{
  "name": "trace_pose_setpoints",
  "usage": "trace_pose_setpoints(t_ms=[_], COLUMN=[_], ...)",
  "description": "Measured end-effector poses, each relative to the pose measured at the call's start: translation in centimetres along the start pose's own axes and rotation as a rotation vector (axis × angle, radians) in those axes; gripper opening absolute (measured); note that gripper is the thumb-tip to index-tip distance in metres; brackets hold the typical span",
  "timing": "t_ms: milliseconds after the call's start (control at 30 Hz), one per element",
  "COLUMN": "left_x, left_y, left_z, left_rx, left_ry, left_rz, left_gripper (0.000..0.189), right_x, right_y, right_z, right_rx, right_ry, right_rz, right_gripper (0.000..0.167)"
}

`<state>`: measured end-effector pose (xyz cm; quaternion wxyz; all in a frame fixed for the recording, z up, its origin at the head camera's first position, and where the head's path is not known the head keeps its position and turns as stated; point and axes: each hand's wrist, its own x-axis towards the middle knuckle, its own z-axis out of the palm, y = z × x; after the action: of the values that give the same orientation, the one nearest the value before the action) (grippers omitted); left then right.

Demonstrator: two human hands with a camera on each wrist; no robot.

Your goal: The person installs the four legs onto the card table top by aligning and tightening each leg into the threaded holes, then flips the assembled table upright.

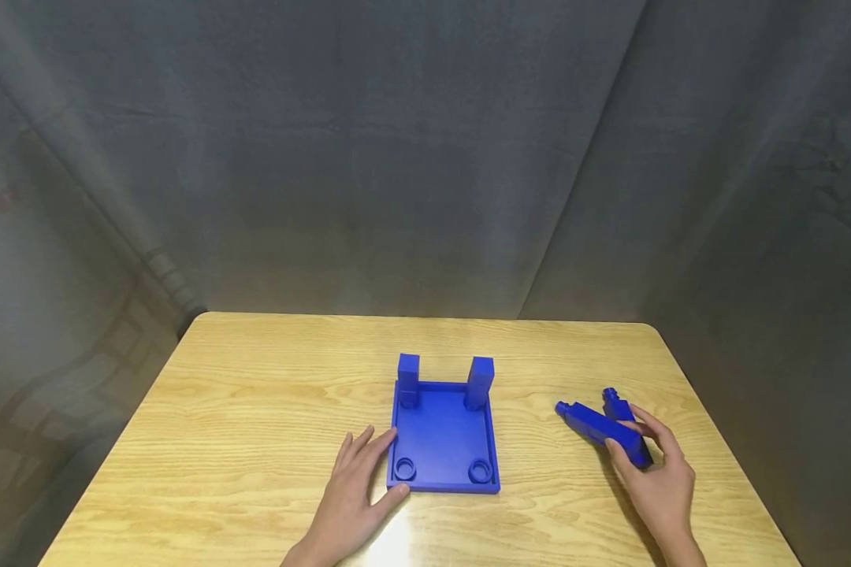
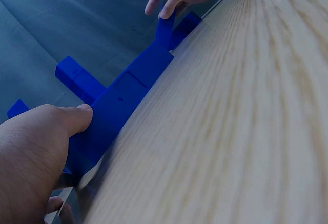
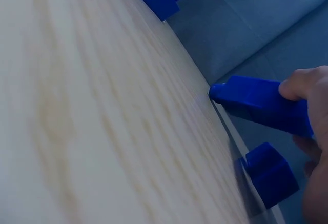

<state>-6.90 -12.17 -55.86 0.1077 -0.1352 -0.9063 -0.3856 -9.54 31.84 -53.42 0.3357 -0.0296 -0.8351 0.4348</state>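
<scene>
A square blue tabletop [image 1: 441, 437] with a raised rim lies upside down on the wooden table. Two blue table legs stand upright at its far corners, the left one [image 1: 408, 376] and the right one [image 1: 481, 379]. Round sockets show at the near corners, left [image 1: 405, 470] and right [image 1: 480, 472]. My left hand [image 1: 351, 496] rests at the near left corner, thumb on the front wall and index fingertip at the left side, fingers fairly straight. Off to the right, my right hand [image 1: 659, 476] grips a loose table leg [image 1: 596, 424], its knobbed end pointing left. Another loose leg [image 1: 615, 405] lies partly hidden behind it.
The wooden table [image 1: 255, 394] has rounded far corners. Grey curtains [image 1: 397, 157] hang behind it and along both sides.
</scene>
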Motion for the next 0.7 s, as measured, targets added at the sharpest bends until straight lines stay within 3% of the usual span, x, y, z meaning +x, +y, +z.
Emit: trace_pose_setpoints(t_ms=[300, 533, 700], left_x=[0.0, 0.0, 0.0], left_y=[-0.2, -0.2, -0.2], left_z=[0.1, 0.0, 0.1], left_rx=[0.006, 0.002, -0.008], left_ry=[-0.001, -0.005, -0.008], left_rz=[0.002, 0.000, -0.004], left_gripper=[0.076, 0.076, 0.076], right_x=[0.1, 0.2, 0.3], right_y=[-0.4, -1.3, -2.3], right_z=[0.3, 0.3, 0.3], right_rx=[0.185, 0.290, 0.483], right_ry=[0.060, 0.106, 0.128], right_rz=[0.016, 0.171, 0.252], right_gripper=[0.063, 0.052, 0.047])
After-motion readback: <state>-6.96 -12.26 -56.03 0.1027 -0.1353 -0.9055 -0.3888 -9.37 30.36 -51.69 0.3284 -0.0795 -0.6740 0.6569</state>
